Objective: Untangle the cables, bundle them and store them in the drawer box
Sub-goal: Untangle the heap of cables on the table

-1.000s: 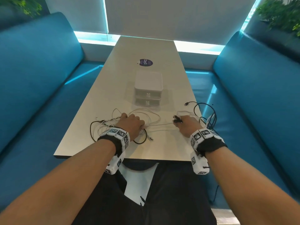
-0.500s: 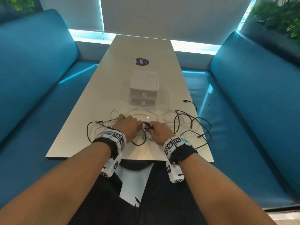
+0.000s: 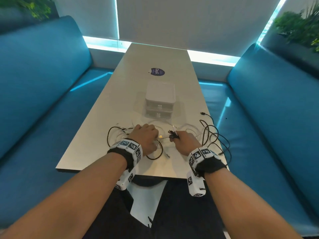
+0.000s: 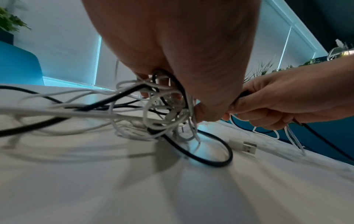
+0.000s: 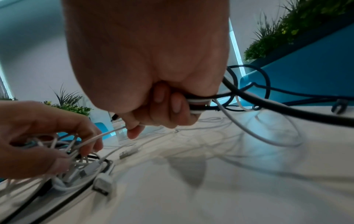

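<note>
A tangle of black and white cables [image 3: 119, 135] [image 4: 162, 109] [image 5: 76, 171] lies near the table's front edge. My left hand [image 3: 145, 137] [image 4: 182, 84] [image 5: 47, 136] grips the knot of the tangle just above the table. Close to its right, my right hand [image 3: 183, 141] [image 5: 153, 98] [image 4: 277, 103] holds a few black and white cable strands [image 5: 197, 104], their plug ends sticking up past the fingers [image 3: 172, 133]. Loose black loops [image 3: 214, 137] trail to the right. The white drawer box [image 3: 159, 100] stands behind the hands, both drawers closed.
A white USB plug [image 4: 247, 147] [image 5: 126, 153] lies on the table [image 3: 96, 149] between the hands. A round dark sticker [image 3: 156, 71] sits beyond the box. Blue benches [image 3: 43, 100] [image 3: 276, 109] flank the table. One black cable end [image 3: 203, 113] lies near the right edge.
My right hand has moved left from the table's right side, bringing its cable ends close to the left hand. The black loops have spread out to the right. The left hand has stayed on the tangle.
</note>
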A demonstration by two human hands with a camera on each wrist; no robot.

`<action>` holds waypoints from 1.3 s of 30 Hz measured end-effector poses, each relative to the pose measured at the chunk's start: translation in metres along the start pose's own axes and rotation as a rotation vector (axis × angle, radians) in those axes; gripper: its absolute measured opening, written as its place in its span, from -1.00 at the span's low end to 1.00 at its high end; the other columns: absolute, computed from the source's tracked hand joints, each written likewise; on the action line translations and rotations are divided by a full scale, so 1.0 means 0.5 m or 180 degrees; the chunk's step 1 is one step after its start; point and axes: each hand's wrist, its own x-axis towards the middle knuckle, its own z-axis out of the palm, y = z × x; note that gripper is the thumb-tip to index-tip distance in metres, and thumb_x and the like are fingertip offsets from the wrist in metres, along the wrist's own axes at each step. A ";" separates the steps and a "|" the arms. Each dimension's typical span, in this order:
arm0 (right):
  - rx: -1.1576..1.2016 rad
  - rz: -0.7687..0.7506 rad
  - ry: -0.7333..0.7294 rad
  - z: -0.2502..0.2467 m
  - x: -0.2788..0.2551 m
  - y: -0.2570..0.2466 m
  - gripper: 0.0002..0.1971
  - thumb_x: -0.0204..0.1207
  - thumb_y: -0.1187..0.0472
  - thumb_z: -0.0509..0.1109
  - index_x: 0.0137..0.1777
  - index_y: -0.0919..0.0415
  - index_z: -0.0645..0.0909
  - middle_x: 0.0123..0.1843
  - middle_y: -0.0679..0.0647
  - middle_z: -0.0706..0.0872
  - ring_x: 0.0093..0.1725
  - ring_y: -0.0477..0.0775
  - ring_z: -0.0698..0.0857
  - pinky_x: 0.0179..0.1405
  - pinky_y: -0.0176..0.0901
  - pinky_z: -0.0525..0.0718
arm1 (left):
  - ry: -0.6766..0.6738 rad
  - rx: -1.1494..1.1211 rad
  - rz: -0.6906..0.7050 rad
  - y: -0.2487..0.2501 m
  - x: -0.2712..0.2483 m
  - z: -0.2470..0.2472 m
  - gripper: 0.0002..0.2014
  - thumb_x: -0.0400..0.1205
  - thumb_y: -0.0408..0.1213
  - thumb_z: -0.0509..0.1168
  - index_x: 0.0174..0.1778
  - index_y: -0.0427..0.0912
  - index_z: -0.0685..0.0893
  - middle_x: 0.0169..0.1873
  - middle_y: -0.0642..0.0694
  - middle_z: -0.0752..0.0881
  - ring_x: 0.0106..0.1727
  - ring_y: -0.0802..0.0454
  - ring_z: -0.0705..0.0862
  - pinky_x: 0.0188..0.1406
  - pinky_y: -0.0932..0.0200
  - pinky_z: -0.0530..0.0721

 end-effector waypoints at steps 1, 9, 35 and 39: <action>-0.0027 0.0006 0.0016 -0.001 0.000 0.000 -0.77 0.65 0.11 0.25 0.14 0.05 0.72 0.06 0.18 0.77 0.07 0.25 0.72 0.10 0.05 0.68 | -0.0026 0.0006 -0.0014 -0.002 -0.001 -0.004 -0.75 0.58 -0.06 0.25 0.16 0.02 0.55 0.18 0.02 0.56 0.24 -0.02 0.49 0.35 -0.06 0.40; -0.0196 -0.0029 0.0084 -0.014 0.003 -0.003 -0.79 0.62 0.04 0.22 0.08 -0.02 0.68 -0.01 0.13 0.75 -0.03 0.21 0.71 0.04 0.17 0.72 | -0.0051 -0.0274 -0.0283 -0.025 -0.017 -0.002 -0.70 0.59 0.13 0.22 0.13 0.06 0.49 0.09 0.04 0.63 0.16 -0.04 0.56 0.26 -0.08 0.43; 0.0091 -0.0050 0.0255 -0.021 0.005 -0.025 -0.73 0.61 0.10 0.22 0.18 0.06 0.69 -0.02 0.15 0.77 -0.06 0.22 0.73 -0.02 0.08 0.72 | 0.0323 -0.0624 -0.0021 -0.035 -0.027 -0.011 -0.78 0.60 -0.14 0.31 0.14 -0.06 0.60 0.45 0.01 0.39 0.36 -0.03 0.43 0.38 -0.09 0.41; 0.0201 -0.0155 0.0276 -0.017 0.005 -0.032 -0.75 0.63 0.13 0.21 0.17 0.09 0.68 -0.06 0.15 0.77 -0.10 0.23 0.72 -0.09 0.04 0.69 | 0.0193 -0.0862 -0.0176 -0.008 -0.020 -0.028 -0.56 0.50 -0.22 0.35 0.31 -0.05 0.48 0.18 0.01 0.47 0.22 0.00 0.42 0.35 0.00 0.39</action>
